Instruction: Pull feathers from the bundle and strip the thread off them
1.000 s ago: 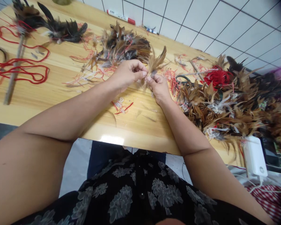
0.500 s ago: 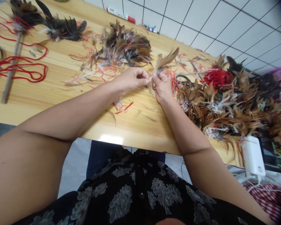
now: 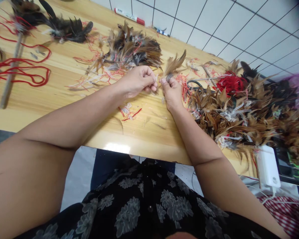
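In my right hand [image 3: 173,93] the base of a small bunch of brown feathers [image 3: 174,64] is pinched between thumb and fingers, and the feather tips point up and away from me. My left hand [image 3: 145,81] is close by on the left, its fingers curled in a pinch. Something thin and pale shows at those fingertips, too small to name. A narrow gap separates the two hands above the wooden table [image 3: 144,136]. Just beyond my left hand lies a pile of brown and dark feather bunches [image 3: 137,48].
A large feather heap [image 3: 221,116] and a red thread tangle [image 3: 231,83] lie to the right, with a white power bank [image 3: 269,166] at the edge. A feather-topped stick [image 3: 11,76] with red cord [image 3: 40,79] is at left. Markers [image 3: 129,16] lie along the tiled wall.
My left hand has drawn slightly away from the bunch, turning so its fingers curl more. The feathers in my right hand have tilted a little and spread wider.
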Demonstrator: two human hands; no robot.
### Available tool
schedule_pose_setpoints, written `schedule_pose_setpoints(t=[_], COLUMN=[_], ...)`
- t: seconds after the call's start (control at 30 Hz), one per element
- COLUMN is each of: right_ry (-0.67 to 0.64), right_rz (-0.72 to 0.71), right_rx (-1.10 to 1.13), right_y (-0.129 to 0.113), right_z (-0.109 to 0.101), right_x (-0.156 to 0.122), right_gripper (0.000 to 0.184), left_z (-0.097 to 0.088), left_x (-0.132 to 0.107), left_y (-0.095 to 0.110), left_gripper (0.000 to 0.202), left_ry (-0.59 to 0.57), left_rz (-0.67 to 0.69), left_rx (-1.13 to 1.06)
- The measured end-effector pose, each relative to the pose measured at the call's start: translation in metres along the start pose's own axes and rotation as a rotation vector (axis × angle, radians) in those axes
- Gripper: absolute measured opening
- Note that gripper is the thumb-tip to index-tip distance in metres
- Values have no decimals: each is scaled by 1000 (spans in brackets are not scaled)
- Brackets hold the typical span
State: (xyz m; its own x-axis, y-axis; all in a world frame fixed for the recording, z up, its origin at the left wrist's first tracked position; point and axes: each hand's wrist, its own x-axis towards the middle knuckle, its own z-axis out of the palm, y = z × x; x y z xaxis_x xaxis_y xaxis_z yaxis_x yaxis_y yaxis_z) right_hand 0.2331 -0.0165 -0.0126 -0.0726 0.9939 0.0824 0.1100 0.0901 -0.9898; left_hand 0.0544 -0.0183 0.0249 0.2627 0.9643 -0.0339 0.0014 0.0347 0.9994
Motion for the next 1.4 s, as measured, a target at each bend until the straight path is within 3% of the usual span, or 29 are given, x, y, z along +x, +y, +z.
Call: schedule_pose_setpoints(t=[0.1,0.37,0.6,0.9,1.17,1.23,1.4], right_ry=[107,108,104,-40,-131,-142,-107], right_rz=[-33,-111,-82,-21,-30,-29,-28], right_rx=[-39,-163,-201,-117,-88,-85,-60], right_y=[4,27,11,2,-11,-13,-5], right_z=[-2,-10,-8,-4,-1,0,-1], right_x=[3,12,7,0,-4,-5,-3], right_gripper=[54,54,51,62,71,69,67], left_z=[-9,-27,-20,-17,-19,-20,-28], left_x=[2,4,-3,-2,1,0,-1], left_y=[4,11,20,17,7,10,21], left_gripper=[27,17,13,16,12,13,13], left_ry=[23,38,23,-27,-59,-20,292], left_rz=[47,209,279,338,541,568,490], left_rx=[88,452,591,577,798,805,670])
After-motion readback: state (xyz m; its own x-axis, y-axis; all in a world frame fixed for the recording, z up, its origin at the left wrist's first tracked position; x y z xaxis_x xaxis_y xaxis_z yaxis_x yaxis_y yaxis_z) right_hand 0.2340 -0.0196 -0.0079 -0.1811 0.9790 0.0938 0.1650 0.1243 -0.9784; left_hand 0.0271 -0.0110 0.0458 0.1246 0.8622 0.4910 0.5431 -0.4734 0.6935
